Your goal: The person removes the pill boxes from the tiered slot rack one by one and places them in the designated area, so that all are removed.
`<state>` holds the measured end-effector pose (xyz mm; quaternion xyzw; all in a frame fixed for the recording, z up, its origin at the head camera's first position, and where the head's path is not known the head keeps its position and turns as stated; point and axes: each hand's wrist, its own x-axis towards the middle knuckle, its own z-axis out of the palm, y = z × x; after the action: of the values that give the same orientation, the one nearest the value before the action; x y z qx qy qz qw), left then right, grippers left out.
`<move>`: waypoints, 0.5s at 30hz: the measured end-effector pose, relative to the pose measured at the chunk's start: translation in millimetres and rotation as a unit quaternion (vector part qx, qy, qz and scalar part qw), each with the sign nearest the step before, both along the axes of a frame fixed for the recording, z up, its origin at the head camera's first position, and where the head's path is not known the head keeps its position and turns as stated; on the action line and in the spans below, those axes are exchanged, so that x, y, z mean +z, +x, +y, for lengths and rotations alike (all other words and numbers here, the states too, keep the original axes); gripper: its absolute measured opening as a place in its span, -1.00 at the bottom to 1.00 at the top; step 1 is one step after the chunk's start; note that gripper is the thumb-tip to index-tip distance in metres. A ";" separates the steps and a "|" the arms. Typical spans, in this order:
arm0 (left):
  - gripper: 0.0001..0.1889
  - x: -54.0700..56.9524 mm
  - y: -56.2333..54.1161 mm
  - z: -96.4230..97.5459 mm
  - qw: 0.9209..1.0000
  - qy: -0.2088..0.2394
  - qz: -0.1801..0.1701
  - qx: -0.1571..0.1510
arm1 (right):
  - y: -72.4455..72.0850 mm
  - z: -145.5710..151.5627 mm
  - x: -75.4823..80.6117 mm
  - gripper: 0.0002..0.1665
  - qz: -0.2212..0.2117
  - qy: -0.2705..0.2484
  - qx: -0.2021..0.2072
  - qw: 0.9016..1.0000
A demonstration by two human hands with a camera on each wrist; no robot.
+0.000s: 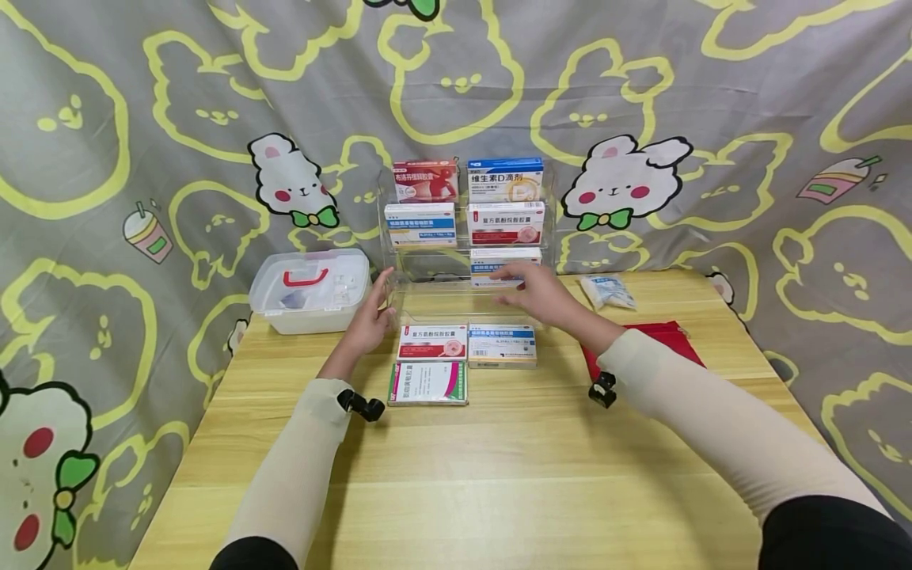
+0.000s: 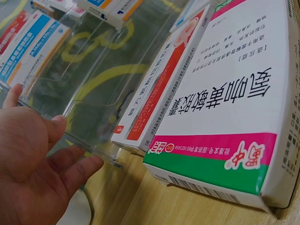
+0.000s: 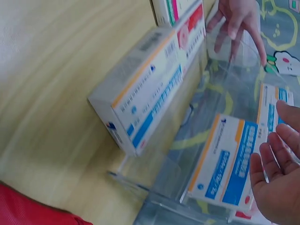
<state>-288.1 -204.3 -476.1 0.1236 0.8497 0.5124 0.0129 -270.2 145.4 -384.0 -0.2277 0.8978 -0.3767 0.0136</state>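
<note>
A clear tiered display rack (image 1: 427, 283) stands at the back of the table. My left hand (image 1: 369, 321) is at its left side, with loosely spread fingertips against the clear edge. In front of the lower tier, my right hand (image 1: 533, 291) holds nothing, its fingers slightly bent near a blue-and-white medicine box (image 1: 484, 265). That hand (image 3: 281, 180) partly covers the box in the right wrist view. Above sit a red medicine box (image 1: 426, 182), a vitamin D box (image 1: 504, 180), another blue-and-white box (image 1: 420, 226) and a red-and-white box (image 1: 506, 224).
Before the rack lie a red-and-white box (image 1: 431, 343), a blue-and-white box (image 1: 502, 346) and a green-and-pink-edged box (image 1: 427, 383). A lidded plastic case (image 1: 313, 289) stands left. To the right are a small plastic packet (image 1: 607, 291) and a red pouch (image 1: 663, 336). A patterned curtain hangs behind.
</note>
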 end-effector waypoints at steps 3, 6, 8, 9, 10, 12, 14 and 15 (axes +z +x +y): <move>-0.14 0.3 0.3 0.0 1.000 0.002 0.000 -0.001 | -7.0 3.9 5.4 -0.51 0.000 -0.001 -0.022 1.000; -0.14 0.2 0.6 0.0 1.000 -0.002 0.001 -0.002 | -14.0 8.6 10.1 -0.50 0.004 -0.003 -0.038 0.999; -0.14 0.0 0.6 0.1 1.000 -0.004 0.001 -0.001 | -17.9 11.8 12.6 -0.50 0.006 -0.007 -0.044 0.999; -0.14 0.0 0.9 0.1 1.000 -0.005 0.001 -0.001 | -19.6 13.5 13.8 -0.50 0.006 -0.011 -0.044 0.999; -0.14 -0.1 0.8 0.0 1.000 -0.006 0.001 -0.001 | -21.2 15.2 15.1 -0.50 0.006 -0.013 -0.045 0.999; -0.14 0.2 0.8 0.0 1.000 -0.006 0.000 -0.001 | -24.7 18.0 17.0 -0.50 0.002 -0.019 -0.048 0.999; -0.15 0.7 1.1 0.2 1.000 -0.004 -0.001 -0.002 | -28.0 20.7 18.8 -0.50 -0.002 -0.021 -0.052 0.998; -0.14 0.7 0.9 0.0 1.000 -0.004 -0.002 -0.003 | -30.1 22.0 19.2 -0.50 -0.002 -0.021 -0.054 0.998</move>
<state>-287.2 -204.3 -475.4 0.1252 0.8515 0.5088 0.0165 -300.2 167.4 -364.8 -0.1783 0.9007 -0.3961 -0.0099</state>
